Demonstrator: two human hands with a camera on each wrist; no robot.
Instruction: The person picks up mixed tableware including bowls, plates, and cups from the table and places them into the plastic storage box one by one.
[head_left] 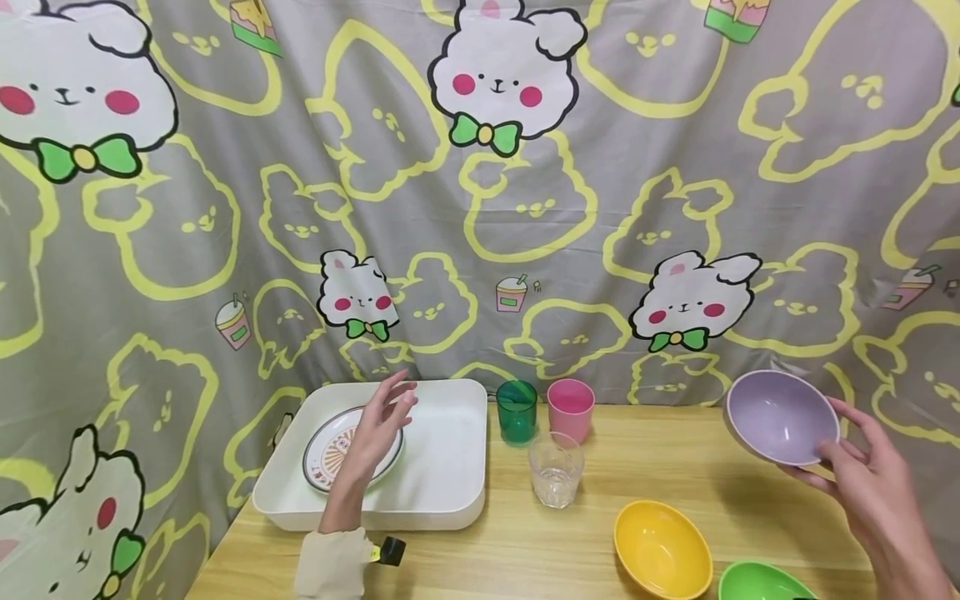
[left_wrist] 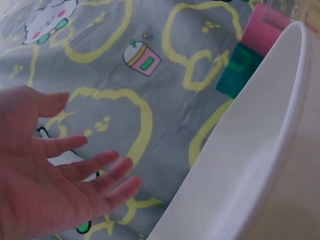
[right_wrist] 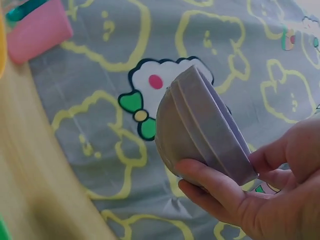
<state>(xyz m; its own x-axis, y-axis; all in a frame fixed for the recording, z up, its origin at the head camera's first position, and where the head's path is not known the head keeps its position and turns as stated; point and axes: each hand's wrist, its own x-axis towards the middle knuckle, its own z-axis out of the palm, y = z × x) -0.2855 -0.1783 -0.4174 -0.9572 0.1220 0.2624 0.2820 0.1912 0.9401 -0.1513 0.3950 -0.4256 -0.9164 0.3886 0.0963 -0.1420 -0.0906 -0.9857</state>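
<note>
My right hand (head_left: 873,467) grips a purple bowl (head_left: 783,417) by its right side, thumb at the rim and fingers under it. In the right wrist view the bowl (right_wrist: 200,130) is tilted and held up off the table. My left hand (head_left: 378,425) hovers over a white tray (head_left: 450,508) with its fingers spread and nothing in them. A patterned plate (head_left: 322,442) lies in the tray, partly covered by that hand in the head view. The left wrist view shows the left palm (left_wrist: 45,185) beside the tray wall (left_wrist: 240,150).
Right of the tray stand a green cup (head_left: 517,414), a pink cup (head_left: 572,412) and a clear glass (head_left: 557,471). A yellow bowl (head_left: 662,550) and a green bowl (head_left: 761,582) sit at the table's front. A patterned curtain (head_left: 525,225) hangs behind.
</note>
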